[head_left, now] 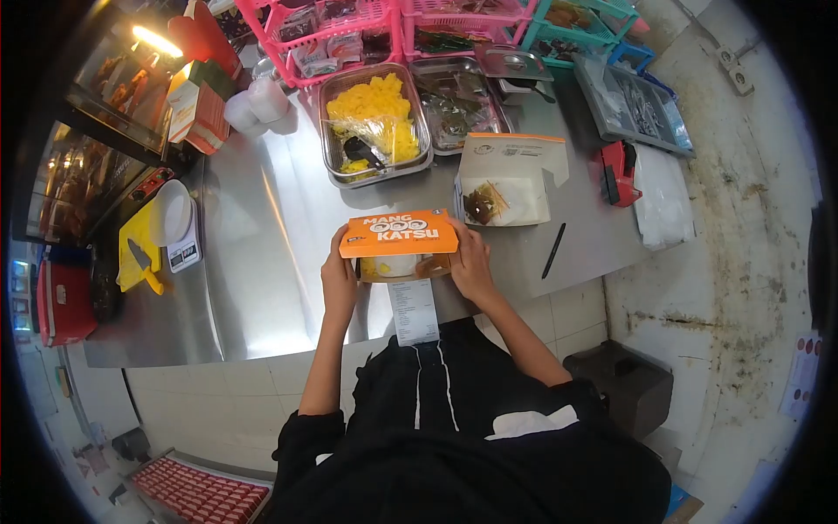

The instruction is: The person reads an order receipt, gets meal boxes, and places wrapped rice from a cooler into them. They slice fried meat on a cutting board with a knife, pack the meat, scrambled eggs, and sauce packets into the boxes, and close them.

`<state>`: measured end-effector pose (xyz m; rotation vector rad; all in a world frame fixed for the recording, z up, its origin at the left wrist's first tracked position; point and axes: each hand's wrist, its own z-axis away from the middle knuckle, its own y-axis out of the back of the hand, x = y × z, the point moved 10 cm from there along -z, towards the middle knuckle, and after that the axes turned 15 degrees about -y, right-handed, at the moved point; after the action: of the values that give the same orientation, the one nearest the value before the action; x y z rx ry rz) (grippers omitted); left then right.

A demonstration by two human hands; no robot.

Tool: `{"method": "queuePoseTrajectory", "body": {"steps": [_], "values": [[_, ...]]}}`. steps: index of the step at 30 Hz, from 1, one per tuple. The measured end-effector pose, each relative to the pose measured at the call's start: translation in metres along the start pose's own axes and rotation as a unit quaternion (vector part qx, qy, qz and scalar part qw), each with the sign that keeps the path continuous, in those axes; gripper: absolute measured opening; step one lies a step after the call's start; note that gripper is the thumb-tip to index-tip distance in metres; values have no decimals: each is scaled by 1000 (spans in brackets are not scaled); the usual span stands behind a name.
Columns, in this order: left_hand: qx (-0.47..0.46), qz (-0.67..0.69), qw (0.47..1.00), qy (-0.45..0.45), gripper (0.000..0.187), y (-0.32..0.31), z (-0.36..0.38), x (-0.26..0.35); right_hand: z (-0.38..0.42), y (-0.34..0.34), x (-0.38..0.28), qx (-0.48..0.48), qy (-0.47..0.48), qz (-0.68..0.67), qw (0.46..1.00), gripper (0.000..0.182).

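An orange takeaway box (397,234), printed "MANG KATSU", is held level at the table's front edge. My left hand (339,266) grips its left side, and my right hand (472,262) is wrapped round its right side. Through the box's front, something white and bits of yellow and brown food show, too small to name. A printed receipt (414,312) hangs below the box, over the table edge. Behind my right hand stands a second takeaway box (515,170) with its lid up, holding brown food. A black pen (553,251) lies to the right.
A tray of yellow rice (375,118) with a black scoop sits at the back, beside another covered tray (452,103). Left are a kitchen scale (184,247) and a knife (140,253) on a yellow board. Right are a red tape dispenser (618,175) and plastic bags (663,196).
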<state>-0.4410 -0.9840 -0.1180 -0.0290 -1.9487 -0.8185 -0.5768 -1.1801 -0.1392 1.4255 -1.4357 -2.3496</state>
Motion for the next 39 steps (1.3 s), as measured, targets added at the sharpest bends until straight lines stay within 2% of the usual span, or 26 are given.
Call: {"method": "queuePoseTrajectory", "body": {"steps": [2, 3, 5, 6, 8, 12, 14, 15, 17, 18, 19, 20, 21, 23, 24, 26, 27, 29, 30, 31, 32, 34, 36, 37, 39], "values": [[-48, 34, 997, 50, 39, -8, 4, -9, 1, -12, 6, -59, 31, -72, 995, 44], [-47, 34, 997, 49, 39, -5, 5, -15, 2, -13, 9, -59, 32, -72, 995, 44], [-94, -17, 986, -134, 43, -8, 7, 0, 17, -12, -4, -125, 136, -200, 962, 59], [-94, -17, 986, -133, 43, -6, 8, -5, 16, -9, -3, -126, 136, -199, 962, 59], [-120, 59, 968, -211, 56, -9, 14, 1, 14, -8, -3, -148, 130, -185, 963, 66], [-135, 97, 971, -169, 59, -23, 15, -26, 11, -20, -1, -166, 186, -91, 964, 58], [-218, 69, 957, -181, 60, -34, 21, -32, 15, -23, -2, -166, 198, -72, 963, 50], [-220, 69, 956, -180, 60, -31, 20, -33, 19, -19, -6, -166, 196, -73, 964, 50], [-249, -44, 930, -265, 55, -30, 19, -22, 32, -7, -24, -42, 282, 135, 949, 46], [-249, -43, 930, -267, 55, -29, 19, -13, 30, -12, -21, -40, 281, 136, 949, 46], [-248, -191, 897, -313, 52, -29, 20, 2, 27, -20, -19, -18, 300, 162, 940, 47], [-239, -334, 841, -352, 50, -34, 20, 13, 25, -27, -17, 4, 319, 188, 929, 48], [-241, -332, 840, -356, 50, -44, 17, 15, 24, -31, -18, 7, 315, 188, 930, 48], [-283, -230, 822, -438, 38, -75, 23, 30, 16, -33, -19, 49, 289, 221, 930, 46], [-282, -229, 821, -440, 38, -78, 24, 32, 17, -29, -26, 51, 288, 222, 930, 46], [-222, -177, 877, -386, 31, -75, 13, 36, 24, 4, -44, 68, 289, 146, 944, 29], [-177, -151, 902, -363, 20, -71, 9, 41, 24, 18, -36, 85, 275, 153, 945, 29], [-138, -154, 922, -328, 16, -73, 9, 41, 10, 65, 11, 79, 115, 24, 990, 11], [-126, -148, 927, -320, 15, -74, 10, 40, 4, 106, 35, 151, 36, 12, 988, 10], [-113, -144, 934, -308, 14, -74, 11, 37, 1, 150, 64, 218, -39, -1, 975, 13], [-114, -130, 940, -295, 14, -74, 12, 34, -4, 193, 111, 333, -71, -54, 939, 13], [-120, -119, 946, -277, 14, -74, 9, 39, -20, 274, 183, 392, -199, -101, 893, 15], [-125, -113, 953, -252, 14, -74, 7, 40, -39, 327, 215, 500, -51, -30, 864, 24], [-127, -114, 952, -256, 14, -76, 8, 38, -54, 334, 243, 503, -54, -33, 862, 24], [-124, -118, 955, -242, 15, -78, 9, 30, -71, 342, 286, 513, -153, 13, 845, 42]]}}
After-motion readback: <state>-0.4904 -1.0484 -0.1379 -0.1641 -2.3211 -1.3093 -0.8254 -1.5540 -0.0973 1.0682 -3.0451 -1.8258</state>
